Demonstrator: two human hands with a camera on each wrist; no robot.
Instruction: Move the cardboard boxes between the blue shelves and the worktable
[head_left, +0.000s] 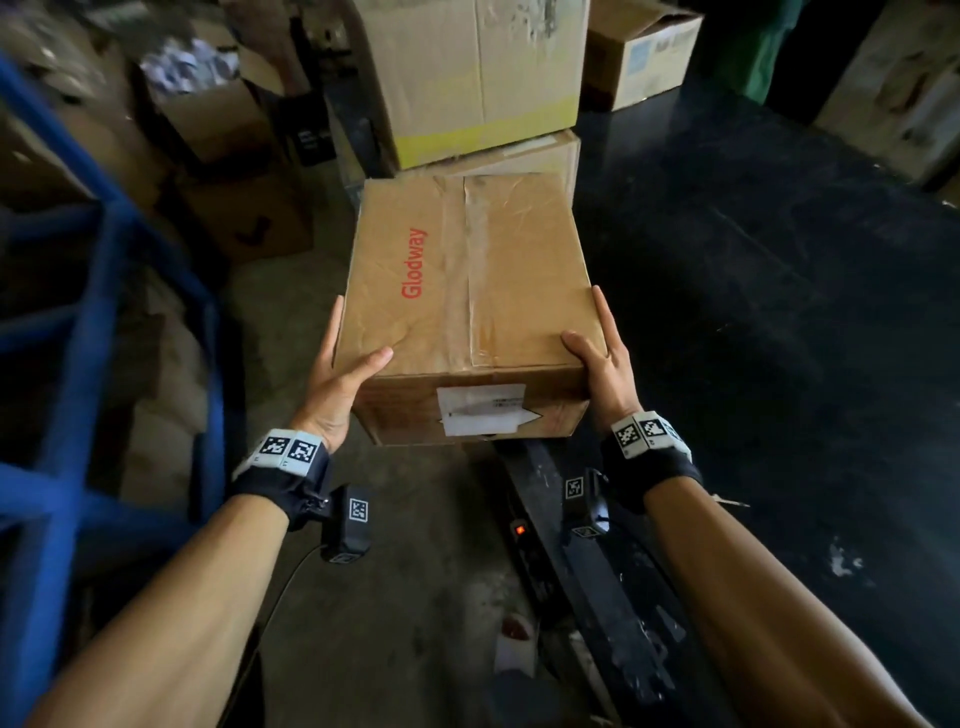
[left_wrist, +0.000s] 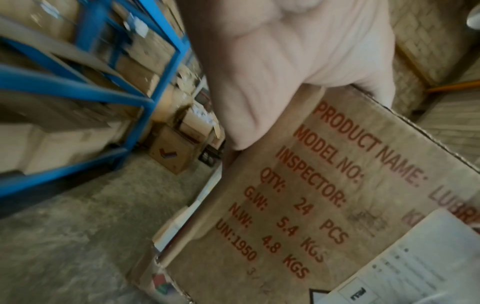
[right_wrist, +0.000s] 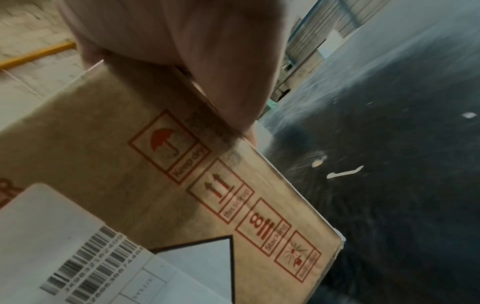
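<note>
on your left the blue shelves stand on a grey concrete floor. your left hand and right hand clamp the sides of the cardboard box, thumbs on top, above the gap. far ahead, stacked boxes. right, the dark desk, scuffed and dusty.

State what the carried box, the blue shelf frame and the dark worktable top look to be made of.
Box: matte brown corrugated cardboard; fluted edge shows in the left wrist view, glossy tape on top.
Shelf frame: probably blue-painted metal, judging by its thin straight bars.
Worktable: dark, slightly glossy, scuffed top; material unclear.
</note>
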